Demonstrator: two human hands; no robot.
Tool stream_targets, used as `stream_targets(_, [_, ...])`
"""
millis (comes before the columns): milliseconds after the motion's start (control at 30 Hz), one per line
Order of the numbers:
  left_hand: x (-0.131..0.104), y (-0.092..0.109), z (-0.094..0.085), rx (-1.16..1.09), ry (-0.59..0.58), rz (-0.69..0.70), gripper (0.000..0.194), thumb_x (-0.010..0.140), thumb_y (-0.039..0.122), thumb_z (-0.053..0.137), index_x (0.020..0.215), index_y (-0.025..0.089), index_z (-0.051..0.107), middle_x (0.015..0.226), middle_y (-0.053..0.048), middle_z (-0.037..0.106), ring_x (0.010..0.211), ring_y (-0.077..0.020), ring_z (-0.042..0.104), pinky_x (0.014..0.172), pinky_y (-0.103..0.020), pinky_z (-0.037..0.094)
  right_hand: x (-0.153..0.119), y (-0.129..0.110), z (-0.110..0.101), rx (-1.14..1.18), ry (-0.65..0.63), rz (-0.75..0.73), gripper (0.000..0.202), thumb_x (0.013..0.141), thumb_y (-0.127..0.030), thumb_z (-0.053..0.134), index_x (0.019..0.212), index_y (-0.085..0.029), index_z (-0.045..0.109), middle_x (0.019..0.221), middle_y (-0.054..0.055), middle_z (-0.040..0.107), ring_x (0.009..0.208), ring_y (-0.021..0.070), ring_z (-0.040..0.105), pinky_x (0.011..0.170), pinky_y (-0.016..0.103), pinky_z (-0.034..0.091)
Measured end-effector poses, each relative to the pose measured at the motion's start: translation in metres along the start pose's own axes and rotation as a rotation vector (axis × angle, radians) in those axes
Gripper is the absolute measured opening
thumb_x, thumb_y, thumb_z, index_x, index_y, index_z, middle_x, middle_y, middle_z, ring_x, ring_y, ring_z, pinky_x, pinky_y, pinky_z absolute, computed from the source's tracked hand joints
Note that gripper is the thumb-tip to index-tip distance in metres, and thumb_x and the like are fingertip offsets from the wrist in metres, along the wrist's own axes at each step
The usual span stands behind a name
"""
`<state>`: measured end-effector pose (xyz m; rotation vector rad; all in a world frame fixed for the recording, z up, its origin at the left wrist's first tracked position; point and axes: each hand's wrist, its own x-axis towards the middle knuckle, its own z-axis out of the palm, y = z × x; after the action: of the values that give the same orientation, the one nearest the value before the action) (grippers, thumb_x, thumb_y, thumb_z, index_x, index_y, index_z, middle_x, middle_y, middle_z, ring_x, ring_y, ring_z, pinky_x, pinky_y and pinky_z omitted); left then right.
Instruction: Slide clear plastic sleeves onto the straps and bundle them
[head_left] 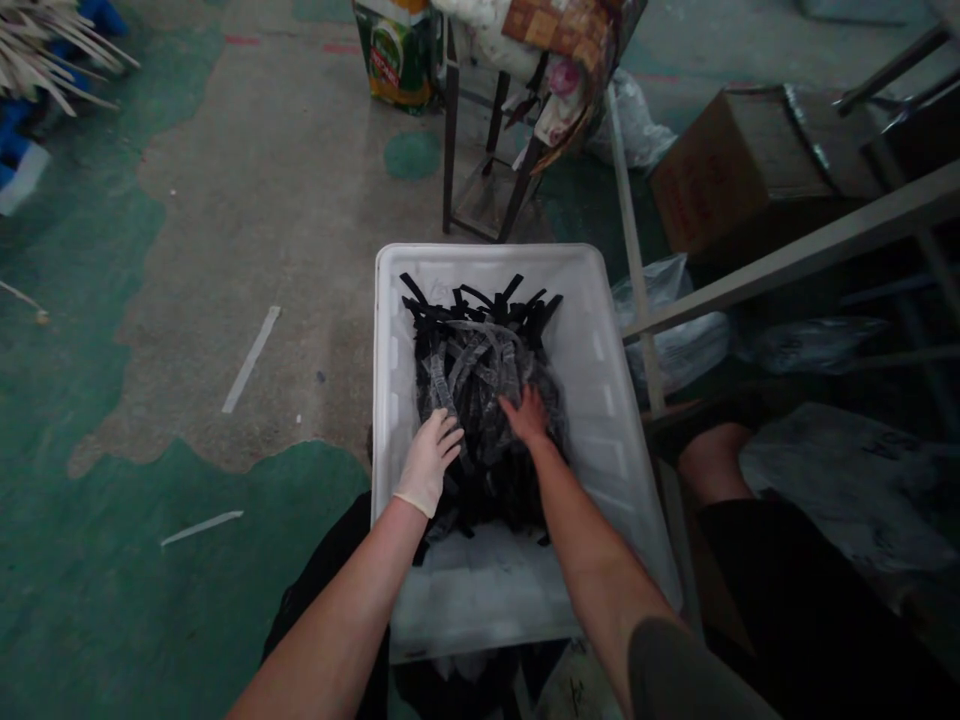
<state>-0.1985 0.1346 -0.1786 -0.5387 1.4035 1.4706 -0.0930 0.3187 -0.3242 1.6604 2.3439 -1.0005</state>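
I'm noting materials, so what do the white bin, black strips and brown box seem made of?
White bin: probably moulded plastic, smooth and dull, with rounded corners and a ribbed wall. Black strips: perhaps fabric or webbing, matte, with flat, loose ends; unclear. Brown box: likely cardboard, matte, with straight edges and faint reddish print.

Head view, steeply down onto black strips
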Motion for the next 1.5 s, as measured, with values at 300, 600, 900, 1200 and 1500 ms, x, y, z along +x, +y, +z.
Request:
stream_targets(300, [-0.003,-0.002,0.003,0.063,-0.006,-0.027,0.053,0.098,0.048,0.039,0.143,0.022,0.044,0.151,-0.010,0.048,0.129,-0.0223,0.056,0.106,-0.033,0.044,-0.014,-0.008,0.028,-0.125,-0.341,-0.113,0.096,0.069,-0.060,0.079,0.151,-0.025,0.042,0.160,0.013,0.031,0.146,0.0386,0.026,0.117,0.051,0.026])
stream_targets(600, [-0.003,-0.004,0.004,0.046,-0.016,-0.019,0.053,0.097,0.050,0.040,0.141,0.023,0.048,0.149,-0.011,0.050,0.129,-0.0237,0.056,0.104,-0.034,0.045,0.009,0.042,-0.027,-0.036,-0.054,0.088,0.075,0.101,-0.052,0.007,0.157,-0.005,0.017,0.162,0.021,0.020,0.151,0.0255,0.019,0.119,0.042,0.023])
stream_targets(900, [-0.004,-0.001,0.009,0.086,-0.036,-0.029,0.054,0.097,0.051,0.039,0.141,0.022,0.047,0.150,-0.011,0.050,0.129,-0.0226,0.056,0.106,-0.033,0.044,-0.015,-0.001,0.059,0.010,-0.325,0.123,0.092,0.085,-0.067,0.055,0.157,-0.016,0.027,0.160,0.021,0.024,0.147,0.0314,0.030,0.118,0.045,0.026])
stream_targets(1200, [-0.007,0.000,0.008,0.070,-0.051,0.022,0.050,0.095,0.052,0.042,0.134,0.023,0.052,0.147,-0.012,0.053,0.125,-0.0222,0.059,0.100,-0.032,0.046,-0.086,0.017,-0.021,-0.008,-0.047,-0.003,0.059,0.092,-0.032,0.048,0.146,-0.009,0.043,0.146,0.019,0.049,0.138,0.0267,0.045,0.115,0.039,0.035])
stream_targets(1500, [-0.013,-0.009,0.005,0.019,-0.115,-0.029,0.051,0.095,0.052,0.041,0.134,0.022,0.053,0.145,-0.011,0.055,0.125,-0.0242,0.058,0.105,-0.036,0.042,0.000,-0.072,-0.044,-0.014,-0.024,-0.237,0.054,0.097,-0.022,0.035,0.150,-0.016,0.041,0.152,0.008,0.046,0.138,0.0184,0.044,0.114,0.032,0.035])
